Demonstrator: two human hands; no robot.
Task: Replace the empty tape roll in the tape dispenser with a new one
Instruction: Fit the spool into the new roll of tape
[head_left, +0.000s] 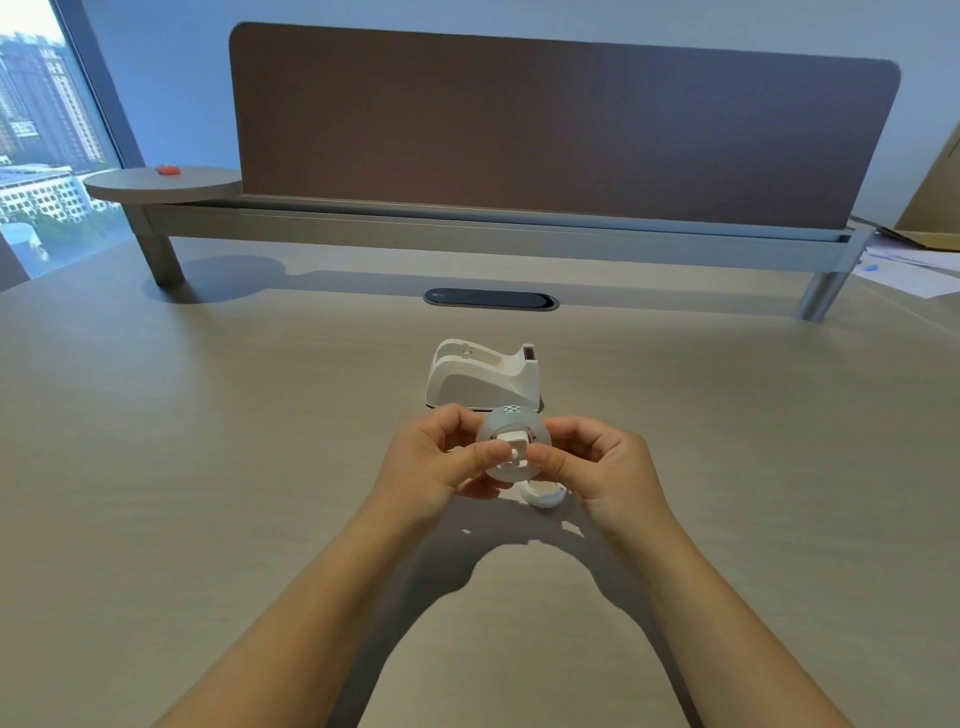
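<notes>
Between our two hands, just above the desk (208, 467), sits the new tape roll (511, 448) with a small white hub (514, 447) in its centre hole. Our left hand (441, 462) grips the roll's left edge, thumb pressed toward the hub; our right hand (597, 462) pinches in from the right, thumb on the hub's other side. Both are closed on the roll, fingers curled — neither is free. It looks as though we are seating the hub in the roll, though whether it is fully home we cannot tell.

Just below the right thumb, resting on the desk, lies a white ring (543, 492) — likely the empty core, already out.

Straight ahead of the hands, close beyond the roll, stands the tape dispenser (485, 376). Its cradle is open and empty, its long axis runs left to right, and the cutter end is on the right. The roll's flat face is turned toward us, so the hub's axis points roughly toward us and away, which seems to suit the slots in the cradle walls. Both hands are about equally near, so the next move is probably a short forward carry and a lowering into the cradle.
</notes>
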